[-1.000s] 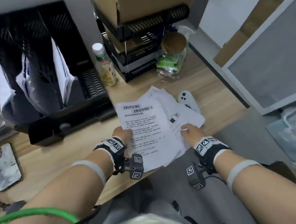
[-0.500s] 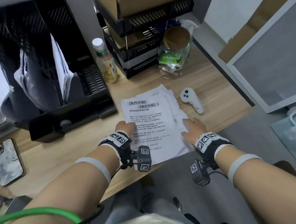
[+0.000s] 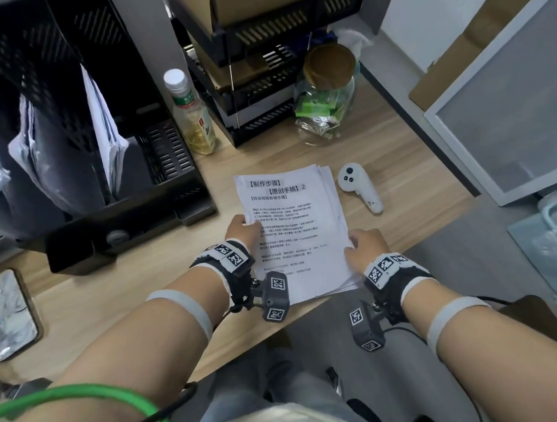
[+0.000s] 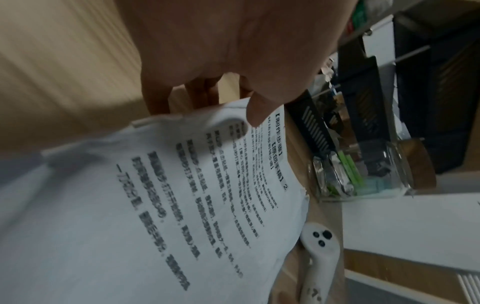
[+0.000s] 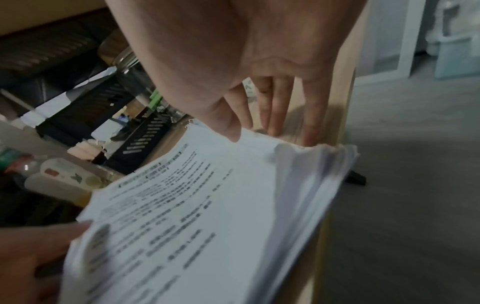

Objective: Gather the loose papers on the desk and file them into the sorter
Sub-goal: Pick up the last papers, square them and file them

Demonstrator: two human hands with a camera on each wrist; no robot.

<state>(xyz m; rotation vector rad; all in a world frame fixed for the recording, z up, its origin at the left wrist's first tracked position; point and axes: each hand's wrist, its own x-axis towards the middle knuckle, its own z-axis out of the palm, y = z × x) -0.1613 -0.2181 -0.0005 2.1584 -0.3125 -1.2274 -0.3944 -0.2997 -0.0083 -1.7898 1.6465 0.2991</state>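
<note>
A stack of white printed papers [image 3: 296, 229] lies on the wooden desk [image 3: 114, 300], its near end over the front edge. My left hand [image 3: 241, 227] pinches the stack's left edge, with the thumb [image 4: 259, 111] on the top sheet [image 4: 182, 205] and the fingers behind the edge. My right hand [image 3: 364, 246] holds the right edge; its thumb [image 5: 226, 123] lies on top of the papers [image 5: 207, 205] and its fingers [image 5: 275, 115] reach down along the sheets' side. The black mesh sorter [image 3: 167, 152] stands at the far left with papers upright in its slots.
Behind the stack stand a small bottle [image 3: 191, 118], a cork-lidded glass jar [image 3: 326, 105] and black stacked trays [image 3: 263, 66]. A white controller [image 3: 360, 187] lies just right of the papers. A phone [image 3: 8, 315] rests at the desk's left edge.
The fanned-out sheets have been drawn together into one squared stack. My right hand slid left to the stack's right edge, closer to my left hand.
</note>
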